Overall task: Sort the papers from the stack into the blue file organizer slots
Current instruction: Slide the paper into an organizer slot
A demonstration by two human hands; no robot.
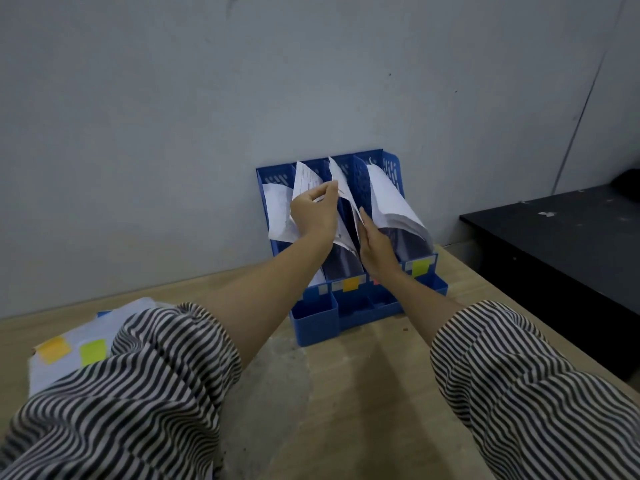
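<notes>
The blue file organizer (360, 308) stands against the wall at the table's far side, its slots holding white papers and marked with coloured tags. My left hand (313, 213) pinches a white sheet (304, 180) at the second slot from the left. My right hand (375, 249) lies with straight fingers against the papers (343, 188) of the third slot. A thick curled bundle (391, 202) fills the right slot. The paper stack (86, 336), with yellow and orange sticky notes, lies at the near left, partly hidden by my striped sleeve.
A wooden table (346, 393) carries everything. A black table (568, 244) stands to the right, across a gap. The grey wall (173, 133) is right behind the organizer. Small open trays run along the organizer's front.
</notes>
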